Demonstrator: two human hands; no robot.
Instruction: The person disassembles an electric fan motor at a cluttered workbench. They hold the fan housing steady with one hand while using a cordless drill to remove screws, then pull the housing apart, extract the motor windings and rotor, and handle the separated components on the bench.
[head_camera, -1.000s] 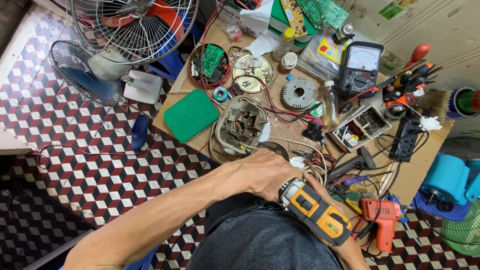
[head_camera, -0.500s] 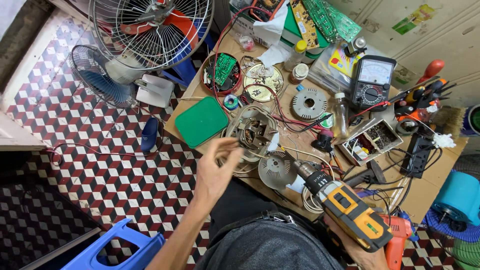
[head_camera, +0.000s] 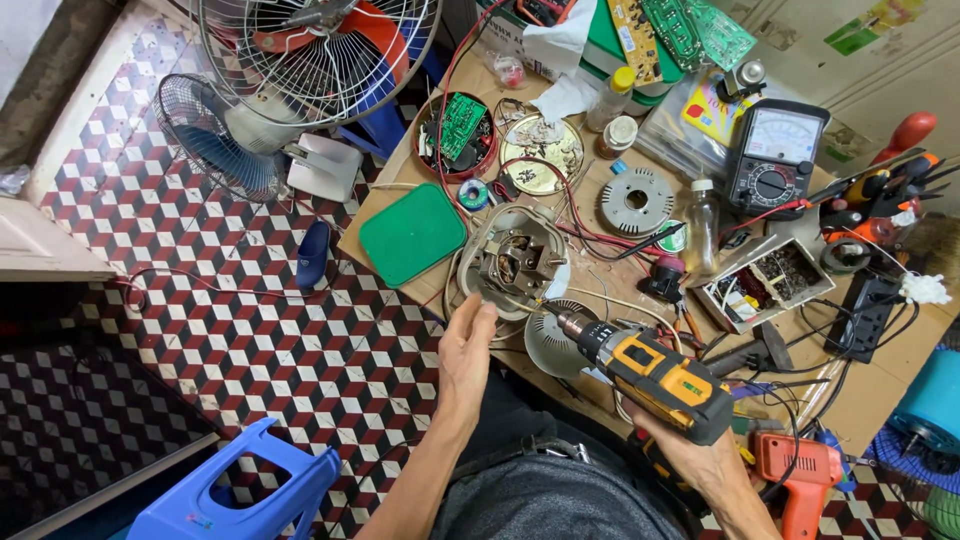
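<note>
Head view. The right hand (head_camera: 700, 455) has its grip closed around a yellow cordless drill (head_camera: 655, 372), whose bit points at the near edge of the fan motor housing (head_camera: 512, 258). The housing lies on the desk (head_camera: 880, 400), between a green lid (head_camera: 412, 233) and a round grey cover (head_camera: 557, 343). The left hand (head_camera: 465, 345) is open, holding nothing, its fingertips (head_camera: 484, 305) at the housing's near rim. Loose wires (head_camera: 590, 235) cross the housing. Risk: with the housing only lightly steadied, the bit may slip off its screw towards the fingertips or snag the wires.
</note>
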